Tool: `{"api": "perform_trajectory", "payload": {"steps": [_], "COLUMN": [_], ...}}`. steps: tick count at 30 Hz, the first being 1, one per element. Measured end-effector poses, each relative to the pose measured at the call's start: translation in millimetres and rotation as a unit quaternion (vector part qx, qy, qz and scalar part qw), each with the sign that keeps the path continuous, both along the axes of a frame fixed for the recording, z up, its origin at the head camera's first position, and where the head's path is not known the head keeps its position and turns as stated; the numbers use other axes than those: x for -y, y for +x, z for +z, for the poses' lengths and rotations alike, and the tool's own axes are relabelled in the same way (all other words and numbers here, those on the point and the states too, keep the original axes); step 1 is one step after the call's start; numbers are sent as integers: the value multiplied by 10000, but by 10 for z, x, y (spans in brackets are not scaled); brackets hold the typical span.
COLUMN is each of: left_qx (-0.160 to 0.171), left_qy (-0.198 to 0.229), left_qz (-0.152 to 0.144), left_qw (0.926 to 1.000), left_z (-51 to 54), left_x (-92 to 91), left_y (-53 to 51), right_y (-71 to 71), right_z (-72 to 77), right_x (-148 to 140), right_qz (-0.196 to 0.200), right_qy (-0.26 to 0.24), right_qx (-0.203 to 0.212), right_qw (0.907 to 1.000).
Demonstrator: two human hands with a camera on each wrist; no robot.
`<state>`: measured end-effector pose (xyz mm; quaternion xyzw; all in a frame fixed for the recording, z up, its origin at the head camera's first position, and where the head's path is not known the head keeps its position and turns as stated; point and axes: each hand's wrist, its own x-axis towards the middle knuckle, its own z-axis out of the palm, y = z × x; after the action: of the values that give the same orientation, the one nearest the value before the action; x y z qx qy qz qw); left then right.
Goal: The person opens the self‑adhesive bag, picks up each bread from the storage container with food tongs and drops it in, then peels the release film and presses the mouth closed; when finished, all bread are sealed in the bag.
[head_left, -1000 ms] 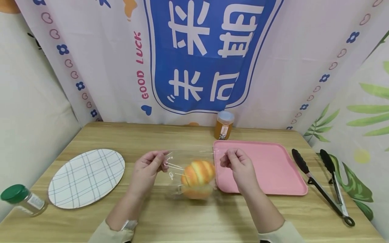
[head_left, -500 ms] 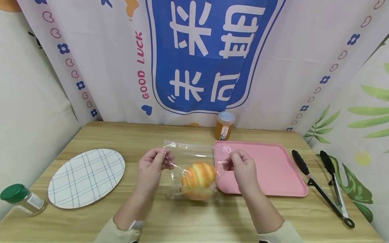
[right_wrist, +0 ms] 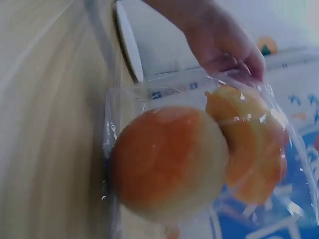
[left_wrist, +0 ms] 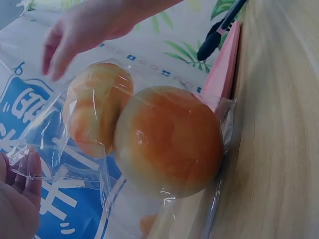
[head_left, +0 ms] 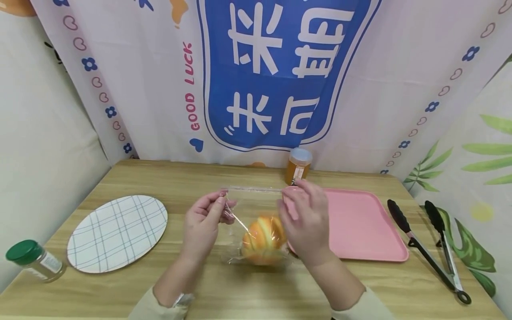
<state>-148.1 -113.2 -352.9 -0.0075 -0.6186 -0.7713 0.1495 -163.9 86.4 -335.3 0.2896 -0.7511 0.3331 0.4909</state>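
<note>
A clear plastic bag (head_left: 240, 204) with bread in it hangs between the hands in the head view. Inside are a striped roll (head_left: 264, 235) and, clear in both wrist views, a round bun (left_wrist: 169, 142) beside it. My left hand (head_left: 206, 222) pinches the bag's upper left edge between thumb and fingers. At the bag's upper right, my right hand (head_left: 306, 220) has its fingers extended and loosely bent; in the left wrist view this hand (left_wrist: 84, 37) is blurred and apart from the bread. Whether it touches the film cannot be told.
A pink tray (head_left: 364, 226) lies to the right, with black-tipped tongs (head_left: 430, 258) beyond it. Behind stands a honey-coloured jar (head_left: 298, 166). At the left are a checked oval plate (head_left: 118, 233) and a green-lidded shaker (head_left: 36, 260) on the wooden table (head_left: 224, 293).
My right hand has loosened its pinch, spread its fingers and moved slightly left and up over the bag's edge. My left hand keeps its pinch and has shifted slightly right.
</note>
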Motion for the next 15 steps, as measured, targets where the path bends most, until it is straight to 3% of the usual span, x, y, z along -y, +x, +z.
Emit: {"api": "perform_trajectory", "payload": {"steps": [2,4,6,8,11,15], "left_qx": [-56,-144,-245,-366,-545,-828], "left_qy": [-13,-47,-77,-126,-176,-230], "left_qz": [-25,-48,-96,-137,-211,-323], "left_qw": [10000,9999,9996,9992,9981,9958], "left_z": [10,18,23,24,23,19], "left_x": [-9,-18,-25,-32,-40,-44], "left_y": [14,27,38,51,69,88], "right_y": [-15,-39,-59,-81,-103,-129], "right_z": [62,121,163,180,190,210], "right_x": [134,262,369,447,504,523], "right_qz": [295,617,781,704,549,602], "right_qy": [500,998,1408,1651,1745,1736], "right_qx": [-443,-583,-413,-192,110,203], "right_qw": [9973,9914,9861,9836,9831,9828]}}
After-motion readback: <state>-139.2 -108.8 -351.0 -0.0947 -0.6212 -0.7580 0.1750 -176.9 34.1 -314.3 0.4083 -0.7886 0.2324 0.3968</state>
